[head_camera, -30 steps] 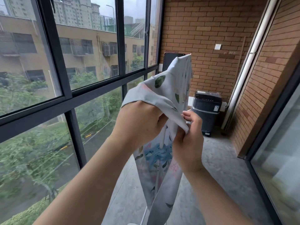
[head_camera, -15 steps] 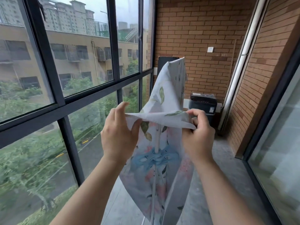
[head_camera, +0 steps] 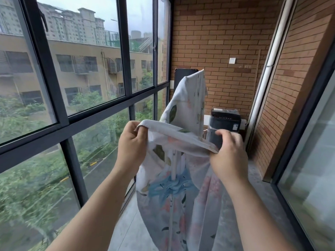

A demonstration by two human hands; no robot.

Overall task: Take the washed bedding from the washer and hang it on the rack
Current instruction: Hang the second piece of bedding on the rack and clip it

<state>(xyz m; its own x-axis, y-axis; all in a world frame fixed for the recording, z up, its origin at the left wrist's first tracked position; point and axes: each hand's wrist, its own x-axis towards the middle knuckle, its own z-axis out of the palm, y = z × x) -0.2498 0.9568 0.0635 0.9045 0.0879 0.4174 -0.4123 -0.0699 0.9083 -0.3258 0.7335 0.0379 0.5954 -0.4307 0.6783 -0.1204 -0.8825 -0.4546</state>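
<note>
Hands first: left hand [head_camera: 131,144] and right hand [head_camera: 229,156] each pinch the top hem of the pale leaf-and-flower-print cotton sheet [head_camera: 181,196], which hangs around the thin white rack pole [head_camera: 173,163], so I'd pull that edge taut and level before letting go, or it'll bunch up.

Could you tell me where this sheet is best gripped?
Grip the sheet by its top hem, pinching from the near side at two spots, as the left hand and right hand do: that edge is taut, the rest hangs limp.
</note>
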